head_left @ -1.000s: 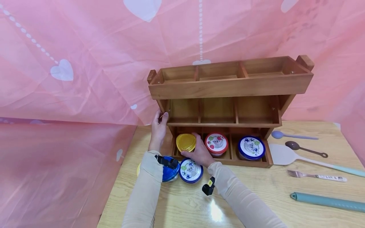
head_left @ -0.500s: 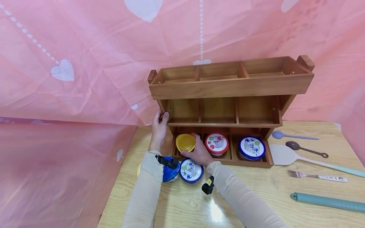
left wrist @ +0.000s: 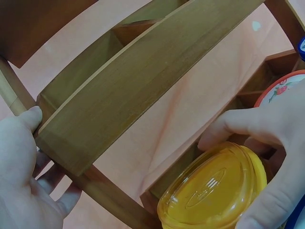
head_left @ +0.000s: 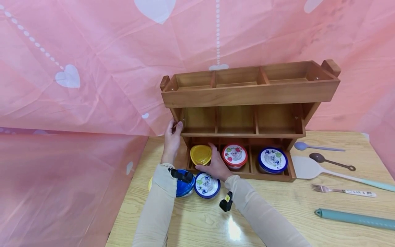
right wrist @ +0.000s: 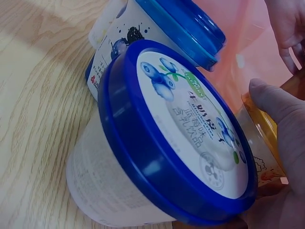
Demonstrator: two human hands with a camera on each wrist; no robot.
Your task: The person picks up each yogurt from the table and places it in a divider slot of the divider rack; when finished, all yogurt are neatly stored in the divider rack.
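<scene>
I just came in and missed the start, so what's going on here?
A person's right grip holds a yellow-lidded tub at the left bottom compartment of a three-tier wooden rack; whether it is fully seated is unclear. The left grip holds the rack's left side. A red-lidded tub and a blue-lidded tub sit in the middle and right bottom compartments. More lidded tubs stand on the table in front.

The yellow-lidded tub, pale and printed round its side, is in the leftmost bottom compartment of the wooden rack, its translucent, rounded-corner lid on and facing up. The brown rack stands upright, three tiers of three compartments each.
</scene>
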